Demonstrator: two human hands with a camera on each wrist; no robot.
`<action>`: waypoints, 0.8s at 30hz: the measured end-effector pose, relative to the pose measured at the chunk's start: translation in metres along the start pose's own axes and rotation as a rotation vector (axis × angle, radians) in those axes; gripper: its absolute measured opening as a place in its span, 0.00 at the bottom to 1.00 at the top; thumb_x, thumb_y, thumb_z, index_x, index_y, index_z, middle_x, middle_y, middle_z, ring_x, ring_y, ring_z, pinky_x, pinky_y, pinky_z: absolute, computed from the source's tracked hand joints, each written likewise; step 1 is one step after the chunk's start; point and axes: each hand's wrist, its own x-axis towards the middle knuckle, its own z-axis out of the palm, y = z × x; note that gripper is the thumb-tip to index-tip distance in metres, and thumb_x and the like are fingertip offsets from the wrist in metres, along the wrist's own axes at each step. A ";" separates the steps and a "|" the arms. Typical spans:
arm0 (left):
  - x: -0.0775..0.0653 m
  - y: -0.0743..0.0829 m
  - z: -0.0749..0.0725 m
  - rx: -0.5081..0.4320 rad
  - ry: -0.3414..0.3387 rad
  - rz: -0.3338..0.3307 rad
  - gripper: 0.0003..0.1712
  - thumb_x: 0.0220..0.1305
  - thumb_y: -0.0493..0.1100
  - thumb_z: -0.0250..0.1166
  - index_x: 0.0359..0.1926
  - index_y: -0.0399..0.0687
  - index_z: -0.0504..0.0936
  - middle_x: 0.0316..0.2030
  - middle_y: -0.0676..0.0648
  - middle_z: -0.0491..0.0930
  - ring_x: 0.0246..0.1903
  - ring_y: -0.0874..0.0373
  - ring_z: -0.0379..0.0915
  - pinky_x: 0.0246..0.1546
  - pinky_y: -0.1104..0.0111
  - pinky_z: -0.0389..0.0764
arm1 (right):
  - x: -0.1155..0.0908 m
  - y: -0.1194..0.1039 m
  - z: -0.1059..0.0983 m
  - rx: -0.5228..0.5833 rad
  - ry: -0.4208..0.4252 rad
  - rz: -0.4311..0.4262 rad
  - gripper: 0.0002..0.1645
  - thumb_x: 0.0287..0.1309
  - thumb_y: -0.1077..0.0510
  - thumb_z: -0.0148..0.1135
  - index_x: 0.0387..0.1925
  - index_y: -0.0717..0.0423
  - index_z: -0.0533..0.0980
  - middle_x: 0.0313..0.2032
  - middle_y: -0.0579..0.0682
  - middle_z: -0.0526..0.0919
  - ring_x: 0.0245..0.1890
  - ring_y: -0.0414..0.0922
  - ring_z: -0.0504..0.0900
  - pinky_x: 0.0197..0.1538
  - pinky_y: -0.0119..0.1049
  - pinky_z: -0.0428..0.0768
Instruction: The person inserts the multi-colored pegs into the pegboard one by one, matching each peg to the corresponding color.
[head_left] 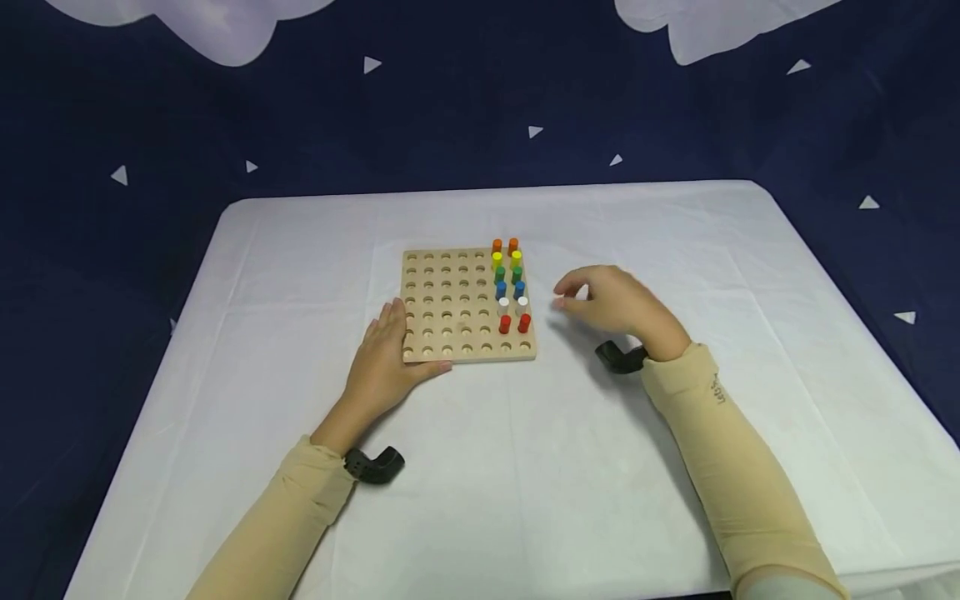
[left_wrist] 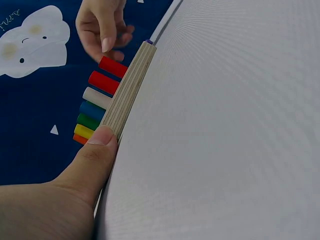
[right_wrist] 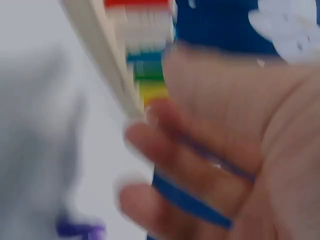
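A wooden pegboard [head_left: 465, 329] with rows of holes lies on the table. Its two right-hand columns bear paired pegs: orange, yellow [head_left: 497, 261], green, blue [head_left: 519, 289], white and red [head_left: 524, 323] from back to front. My left hand [head_left: 382, 358] rests against the board's left side with straight fingers, its thumb [left_wrist: 102, 137] touching the front edge. Just right of the board hovers my right hand [head_left: 611, 300], fingers loosely bent; no peg shows in it. The right wrist view is blurred, with fingers [right_wrist: 165, 150] apart from the pegs.
A white cloth covers the table [head_left: 450, 517]. Behind it hangs a dark blue curtain [head_left: 450, 108] with white triangles and clouds. A blurred purple thing [right_wrist: 80, 230] shows low in the right wrist view. Black devices [head_left: 375, 465] are worn at both wrists.
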 end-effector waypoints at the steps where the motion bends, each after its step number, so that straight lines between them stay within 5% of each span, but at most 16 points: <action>1: 0.000 0.000 0.000 -0.001 0.000 -0.001 0.73 0.48 0.70 0.72 0.77 0.32 0.42 0.78 0.36 0.42 0.79 0.44 0.36 0.80 0.52 0.40 | -0.001 0.004 -0.004 -0.048 0.039 0.047 0.16 0.62 0.51 0.66 0.49 0.54 0.83 0.43 0.51 0.86 0.36 0.49 0.79 0.37 0.44 0.78; 4: 0.000 0.000 0.000 -0.002 0.001 0.000 0.73 0.48 0.70 0.72 0.77 0.32 0.42 0.78 0.36 0.42 0.79 0.44 0.36 0.80 0.52 0.40 | -0.002 0.016 -0.009 -0.174 0.135 0.155 0.17 0.62 0.50 0.66 0.47 0.56 0.84 0.40 0.54 0.87 0.36 0.52 0.82 0.36 0.49 0.79; 10: 0.001 0.000 0.000 -0.001 0.005 -0.003 0.73 0.48 0.70 0.73 0.77 0.33 0.42 0.78 0.36 0.43 0.79 0.44 0.36 0.80 0.52 0.40 | 0.001 0.026 -0.004 -0.213 0.153 0.248 0.16 0.58 0.48 0.70 0.37 0.57 0.86 0.38 0.57 0.88 0.34 0.55 0.82 0.32 0.51 0.78; 24: 0.000 0.000 -0.001 -0.004 0.003 -0.002 0.74 0.48 0.71 0.72 0.77 0.33 0.42 0.78 0.36 0.43 0.79 0.44 0.37 0.80 0.53 0.40 | 0.003 0.023 0.000 -0.229 0.084 0.198 0.14 0.58 0.53 0.71 0.43 0.55 0.85 0.43 0.56 0.88 0.43 0.59 0.84 0.41 0.56 0.79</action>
